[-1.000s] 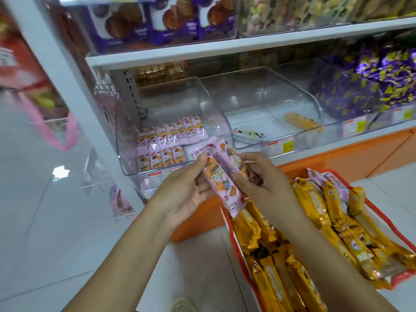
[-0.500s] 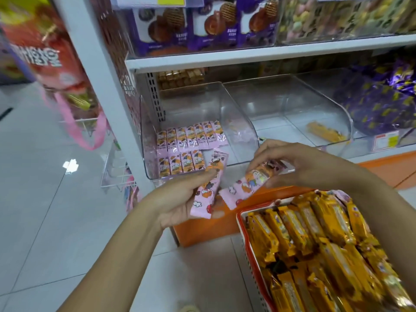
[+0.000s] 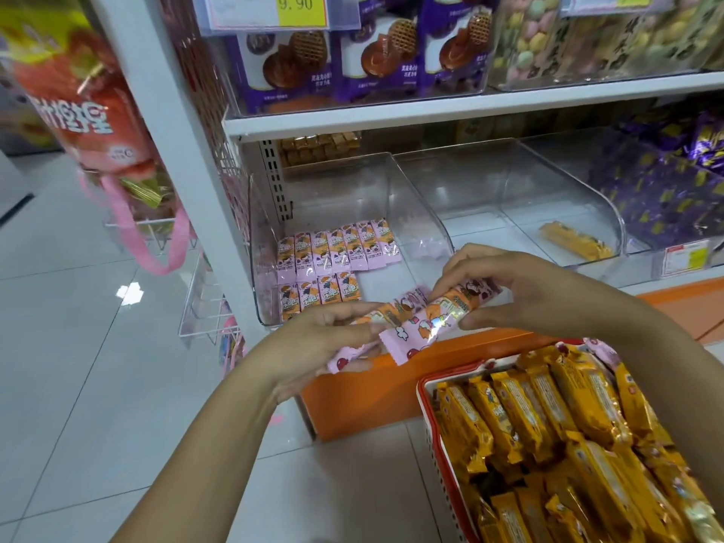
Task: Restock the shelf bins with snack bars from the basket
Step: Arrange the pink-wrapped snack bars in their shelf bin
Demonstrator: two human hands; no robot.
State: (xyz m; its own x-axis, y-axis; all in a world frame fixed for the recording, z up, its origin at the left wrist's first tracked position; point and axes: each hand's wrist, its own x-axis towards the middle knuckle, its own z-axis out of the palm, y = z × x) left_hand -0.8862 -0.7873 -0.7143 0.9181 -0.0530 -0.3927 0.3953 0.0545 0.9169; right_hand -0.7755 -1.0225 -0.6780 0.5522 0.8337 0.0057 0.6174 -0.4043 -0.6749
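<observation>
My left hand (image 3: 313, 346) holds one pink snack bar (image 3: 354, 352) by its lower part, thumb on top. My right hand (image 3: 521, 291) pinches a second pink snack bar (image 3: 431, 323) lying across the first. Both bars hover just in front of the left clear bin (image 3: 427, 229), where two rows of matching pink bars (image 3: 337, 252) lie flat. The red-rimmed basket (image 3: 425, 389) at lower right is full of yellow snack bars (image 3: 548, 425), with a few pink ones at its far edge. The middle clear bin (image 3: 611, 213) holds one yellow bar (image 3: 574, 241).
Purple candy (image 3: 666, 190) fills the right bin. Boxed cookies (image 3: 372, 60) sit on the upper shelf under a 9.90 price tag (image 3: 299, 5). A red snack bag (image 3: 86, 107) with a pink strap hangs at left. An orange shelf base (image 3: 372, 389) meets the grey tiled floor (image 3: 78, 366).
The view has shifted closer to the shelf. My hands have brought the two pink bars back together, crossing, in front of the left bin; half a second ago they were held apart.
</observation>
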